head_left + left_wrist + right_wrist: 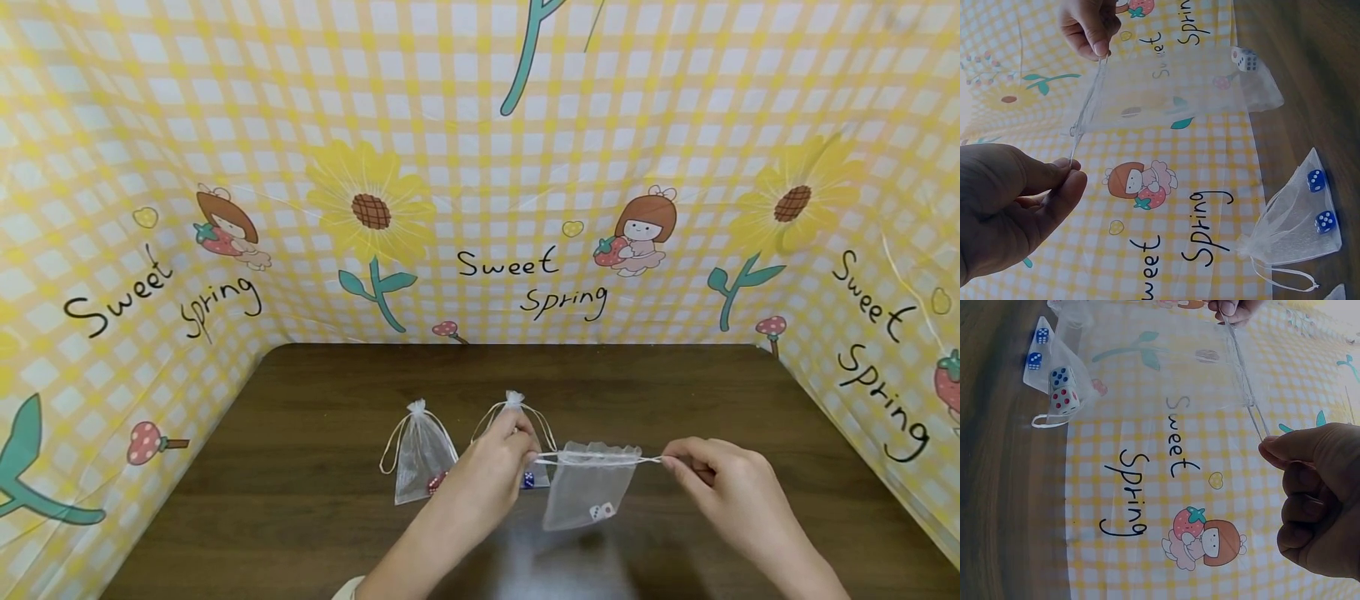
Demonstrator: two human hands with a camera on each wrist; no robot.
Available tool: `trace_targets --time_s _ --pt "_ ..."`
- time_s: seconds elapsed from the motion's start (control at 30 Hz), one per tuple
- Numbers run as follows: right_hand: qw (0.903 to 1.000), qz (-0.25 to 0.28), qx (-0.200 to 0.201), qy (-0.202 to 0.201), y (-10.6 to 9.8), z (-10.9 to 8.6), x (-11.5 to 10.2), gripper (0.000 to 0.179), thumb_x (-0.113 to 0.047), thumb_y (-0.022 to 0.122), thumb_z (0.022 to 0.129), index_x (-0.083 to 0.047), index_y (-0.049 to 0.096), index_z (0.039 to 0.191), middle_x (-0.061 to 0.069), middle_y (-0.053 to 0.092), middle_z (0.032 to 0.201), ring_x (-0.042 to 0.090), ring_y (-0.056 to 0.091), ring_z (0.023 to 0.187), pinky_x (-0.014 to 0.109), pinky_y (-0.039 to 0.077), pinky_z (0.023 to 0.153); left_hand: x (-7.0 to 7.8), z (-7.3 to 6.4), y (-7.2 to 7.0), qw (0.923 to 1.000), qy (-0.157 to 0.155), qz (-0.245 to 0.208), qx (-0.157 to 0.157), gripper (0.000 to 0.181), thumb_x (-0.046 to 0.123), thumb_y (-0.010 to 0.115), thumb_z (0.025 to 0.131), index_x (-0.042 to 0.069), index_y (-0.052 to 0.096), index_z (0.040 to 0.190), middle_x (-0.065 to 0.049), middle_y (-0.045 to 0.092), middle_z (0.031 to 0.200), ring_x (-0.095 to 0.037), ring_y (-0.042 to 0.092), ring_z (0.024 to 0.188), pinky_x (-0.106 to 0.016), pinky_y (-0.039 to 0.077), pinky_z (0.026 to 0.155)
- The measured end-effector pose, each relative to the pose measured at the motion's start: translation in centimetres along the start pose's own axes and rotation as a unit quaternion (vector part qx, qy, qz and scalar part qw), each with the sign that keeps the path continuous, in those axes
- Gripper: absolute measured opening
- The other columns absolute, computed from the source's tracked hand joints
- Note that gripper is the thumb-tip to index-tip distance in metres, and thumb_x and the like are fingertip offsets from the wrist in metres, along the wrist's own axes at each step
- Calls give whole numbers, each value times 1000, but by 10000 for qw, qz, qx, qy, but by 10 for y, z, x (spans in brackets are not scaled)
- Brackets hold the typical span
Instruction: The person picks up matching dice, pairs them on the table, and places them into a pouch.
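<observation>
A sheer white drawstring bag (588, 483) hangs between my two hands, its mouth still wide and its top edge ruffled. Two white dice (1063, 389) lie in its bottom corner. My left hand (495, 462) pinches the drawstring (1072, 153) at one side of the mouth between thumb and forefinger. On the opposite side, my right hand (731, 483) pinches the other cord end, its remaining fingers curled in. The cords stretch nearly level between both hands, above the table.
Two gathered sheer bags stand behind on the dark wooden table (337, 375): the left bag (420, 454) holds red dice (437, 482), the other bag (1294, 219) blue dice (1325, 221). My left hand partly covers both. A yellow checked cloth (480, 208) walls the back and sides.
</observation>
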State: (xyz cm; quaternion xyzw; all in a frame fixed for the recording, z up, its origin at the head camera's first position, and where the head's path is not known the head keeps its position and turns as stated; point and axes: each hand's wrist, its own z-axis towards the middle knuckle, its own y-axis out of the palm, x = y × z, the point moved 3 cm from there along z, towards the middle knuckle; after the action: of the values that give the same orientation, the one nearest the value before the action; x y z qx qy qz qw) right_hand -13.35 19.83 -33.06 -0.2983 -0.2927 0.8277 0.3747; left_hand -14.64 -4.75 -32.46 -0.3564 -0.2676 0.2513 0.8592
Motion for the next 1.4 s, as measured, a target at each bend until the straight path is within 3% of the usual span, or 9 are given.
trace_targets --time_s 1.03,1.4 --pt "9998 -164 103 52 -9 -3 8 24 -3 78 66 -20 67 78 -19 28 57 -4 25 49 14 22 43 -1 2 -4 9997 106 -31 236 8 -3 67 79 4 63 77 -5 54 94 -16 57 83 -23 49 75" --pt "9997 -142 191 5 -10 -4 9 23 -3 78 66 -20 67 77 -19 28 58 -4 26 49 12 21 43 -2 1 -5 9996 -14 -86 257 7 -3 66 80 3 64 78 -4 53 94 -15 57 86 -22 49 75"
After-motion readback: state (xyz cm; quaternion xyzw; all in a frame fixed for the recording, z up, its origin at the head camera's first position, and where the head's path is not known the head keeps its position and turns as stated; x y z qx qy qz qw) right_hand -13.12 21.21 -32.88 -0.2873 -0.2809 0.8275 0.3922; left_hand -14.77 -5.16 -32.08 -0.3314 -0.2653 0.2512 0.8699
